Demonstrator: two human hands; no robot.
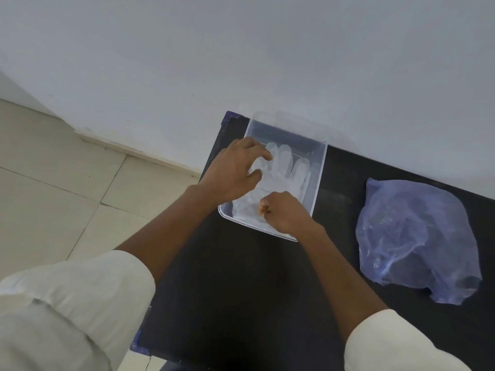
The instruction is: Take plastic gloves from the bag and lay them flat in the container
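Note:
A clear plastic container (320,167) stands at the far left of the black table. Inside it a translucent plastic glove (288,167) lies spread out, its fingers pointing toward the wall. My left hand (233,170) hovers over the glove's left side with thumb and fingertips pinching the film near its finger part. My right hand (284,210) is closed on the glove's cuff end at the container's near edge. A crumpled bluish plastic bag (412,239) lies flat on the table to the right, apart from both hands.
The black table (241,277) stands against a white wall (241,62). Its left edge drops to a beige tiled floor (67,196). Dark table surface separates the container and the bag.

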